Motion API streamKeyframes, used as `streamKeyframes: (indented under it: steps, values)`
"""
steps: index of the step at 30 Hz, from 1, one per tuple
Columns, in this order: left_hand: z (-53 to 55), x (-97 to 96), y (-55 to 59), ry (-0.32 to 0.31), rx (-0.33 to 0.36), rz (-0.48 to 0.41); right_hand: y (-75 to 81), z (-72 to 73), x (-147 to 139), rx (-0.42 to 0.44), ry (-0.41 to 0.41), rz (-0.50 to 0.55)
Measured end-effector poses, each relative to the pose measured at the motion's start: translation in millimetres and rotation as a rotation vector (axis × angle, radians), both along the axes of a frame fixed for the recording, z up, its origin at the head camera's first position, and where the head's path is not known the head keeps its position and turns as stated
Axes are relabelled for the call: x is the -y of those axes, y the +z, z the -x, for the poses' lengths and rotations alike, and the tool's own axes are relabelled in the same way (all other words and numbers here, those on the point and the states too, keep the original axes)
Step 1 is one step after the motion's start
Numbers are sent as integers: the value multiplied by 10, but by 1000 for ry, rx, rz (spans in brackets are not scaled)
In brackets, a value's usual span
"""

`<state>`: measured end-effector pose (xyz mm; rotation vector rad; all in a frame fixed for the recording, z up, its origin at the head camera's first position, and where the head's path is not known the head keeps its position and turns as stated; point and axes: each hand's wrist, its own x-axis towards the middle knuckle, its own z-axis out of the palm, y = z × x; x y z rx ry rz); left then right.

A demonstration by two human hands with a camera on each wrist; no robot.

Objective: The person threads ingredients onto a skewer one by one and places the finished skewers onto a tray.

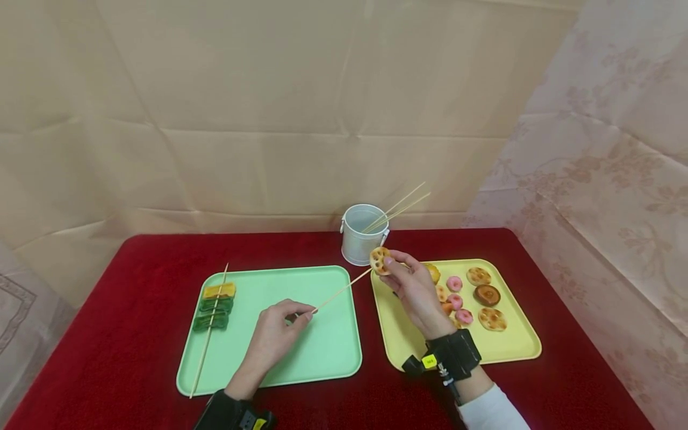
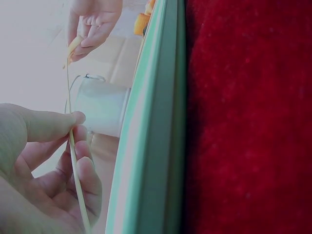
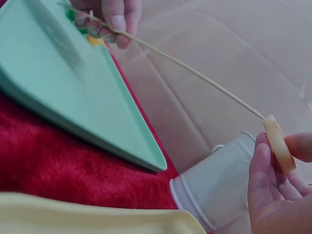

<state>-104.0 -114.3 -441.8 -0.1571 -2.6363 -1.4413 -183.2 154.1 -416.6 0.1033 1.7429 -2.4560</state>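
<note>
My left hand pinches a thin wooden skewer between thumb and fingertips, over the green tray. The skewer slants up and right toward my right hand. Between its thumb and fingers, the right hand holds a lotus root slice, pale with browned holes. In the right wrist view the slice is seen edge-on, the skewer's far end right at its upper edge. Across the left side of the green tray lies another skewer, threaded with a yellow piece and folded green pieces.
A white metal bucket with several skewers stands behind the trays. On the yellow tray lie browned round slices, a brown mushroom cap and pink rings. Red cloth covers the table.
</note>
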Motion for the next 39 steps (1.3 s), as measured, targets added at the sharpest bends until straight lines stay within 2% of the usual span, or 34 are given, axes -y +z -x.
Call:
streamKeyframes:
  steps: [8,17,22,26,30,39]
  values:
    - [-2,-19,13,10,-2,10,43,-40,0,-112,16,-202]
    - [-7,-43,42,22,10,48,63,-32,-16,-109,10,-275]
    - [1,-85,80,9,8,40,56,-23,-20,-117,22,-300]
    - [23,-145,99,-8,7,25,42,-19,-4,-120,27,-302]
    - [39,-201,124,-19,32,0,39,-32,14,-87,37,-275]
    - [40,-270,156,-78,93,-122,28,-32,14,-40,54,-200]
